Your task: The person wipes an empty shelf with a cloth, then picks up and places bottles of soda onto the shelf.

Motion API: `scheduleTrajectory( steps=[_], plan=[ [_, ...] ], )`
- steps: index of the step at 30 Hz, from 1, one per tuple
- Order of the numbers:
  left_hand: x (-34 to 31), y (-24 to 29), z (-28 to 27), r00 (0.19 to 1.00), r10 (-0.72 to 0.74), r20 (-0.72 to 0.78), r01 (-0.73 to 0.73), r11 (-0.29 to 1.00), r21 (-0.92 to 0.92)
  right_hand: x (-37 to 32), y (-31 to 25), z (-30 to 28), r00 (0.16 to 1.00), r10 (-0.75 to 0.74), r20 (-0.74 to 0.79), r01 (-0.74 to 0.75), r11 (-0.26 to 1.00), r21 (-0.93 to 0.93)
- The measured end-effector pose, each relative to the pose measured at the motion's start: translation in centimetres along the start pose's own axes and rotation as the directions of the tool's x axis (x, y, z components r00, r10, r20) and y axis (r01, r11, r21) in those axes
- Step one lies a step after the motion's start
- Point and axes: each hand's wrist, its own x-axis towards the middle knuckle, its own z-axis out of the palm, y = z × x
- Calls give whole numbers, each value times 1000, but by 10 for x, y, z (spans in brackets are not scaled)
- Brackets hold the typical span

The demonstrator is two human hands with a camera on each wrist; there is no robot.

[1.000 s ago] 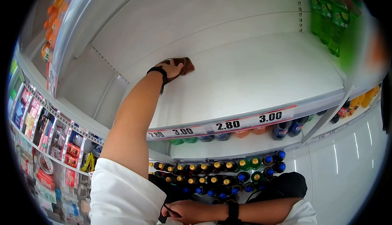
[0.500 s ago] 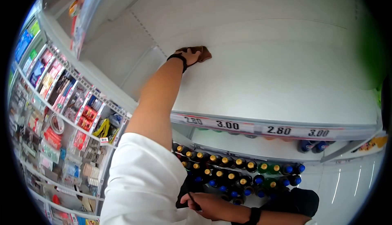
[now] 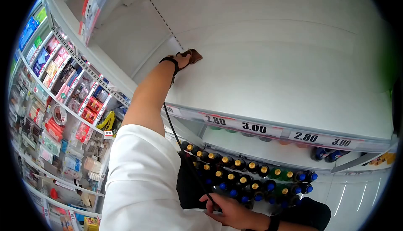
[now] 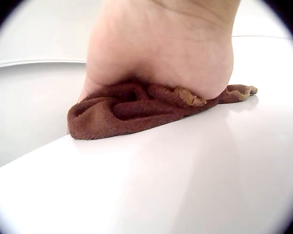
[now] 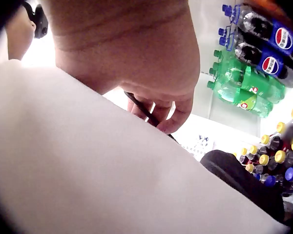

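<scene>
A brown cloth (image 3: 194,56) lies on the white shelf board (image 3: 268,88), near its back left corner. My left hand (image 3: 181,60) grips the cloth from above and presses it down. In the left wrist view the cloth (image 4: 127,117) is bunched under the palm, its folded edge against the white surface; the fingers are hidden behind the palm. My right hand (image 3: 228,209) is low in front of my body, holding a thin black cord (image 3: 180,140) that runs up towards the left forearm. In the right wrist view the cord (image 5: 145,112) passes beside curled fingers.
Price labels (image 3: 254,127) line the shelf's front edge. Below stand rows of dark bottles (image 3: 239,164) with yellow and blue caps. A rack of small packaged goods (image 3: 63,117) rises on the left. Green bottles (image 5: 244,90) show in the right wrist view.
The left hand and cloth have shifted left along the shelf, towards its side wall. The right hand has come forward, and the cord now stretches up from it. The head view has swung left.
</scene>
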Motion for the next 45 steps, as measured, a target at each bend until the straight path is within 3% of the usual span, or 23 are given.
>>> scheduleTrajectory(
  steps=[5,8,10,14,16,20,26,28,32,43,45],
  plan=[
    [11,-41,21,1000,3,22,-5,995,98,1,0,5,998,-53,34,57,992,-112],
    [-19,-51,15,997,29,72,-38,990,136,-1,-2,8,996,-76,46,82,986,-143],
    [-82,-39,-8,959,225,175,-261,940,220,-5,-7,11,992,-118,46,124,977,-175],
    [-74,-67,20,989,115,97,-125,987,103,-12,-11,16,990,-118,80,132,972,-196],
    [-55,-90,32,899,403,173,-438,838,324,-13,-6,19,975,-209,75,221,950,-222],
    [-18,-121,66,948,311,67,-318,937,143,-15,-10,21,972,-220,87,235,941,-242],
    [-96,-88,32,975,203,87,-201,979,-36,-17,-12,26,963,-259,71,268,929,-254],
    [-108,-85,25,966,203,161,-186,976,-113,-18,-11,27,964,-254,72,264,931,-251],
    [-131,-68,15,965,147,218,-137,989,-62,-17,-3,31,963,-264,59,270,928,-257],
    [-183,13,-11,885,276,374,-341,933,117,-22,6,36,955,-284,86,297,909,-291],
    [-192,30,-13,861,354,367,-419,900,115,-23,4,36,957,-277,85,290,909,-300]
  ],
)
